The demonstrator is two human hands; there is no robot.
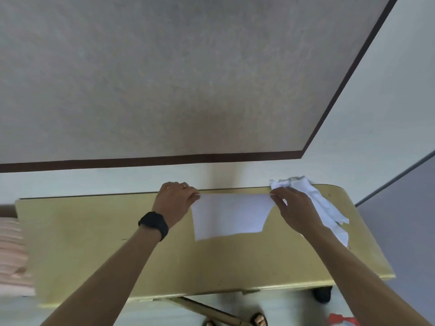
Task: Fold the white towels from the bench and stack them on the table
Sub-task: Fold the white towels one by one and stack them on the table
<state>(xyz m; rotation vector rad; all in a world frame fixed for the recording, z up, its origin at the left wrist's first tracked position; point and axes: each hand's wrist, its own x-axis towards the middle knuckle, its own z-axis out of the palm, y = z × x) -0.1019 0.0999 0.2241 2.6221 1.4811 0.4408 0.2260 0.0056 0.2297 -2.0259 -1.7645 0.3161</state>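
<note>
A white towel (229,215) lies spread flat on the yellow wooden table (94,243), near its far edge. My left hand (175,200) pinches the towel's far left corner. My right hand (293,208) pinches the far right corner. A second white towel (320,203) lies crumpled on the table's right end, partly hidden behind my right hand and forearm. A black watch sits on my left wrist.
The table stands close to a pale wall with a dark brown stripe (150,161). Pink striped fabric (11,255) shows at the left edge. My sandalled feet (259,320) and a table leg show below the near edge, and a red object (341,320) lies on the floor.
</note>
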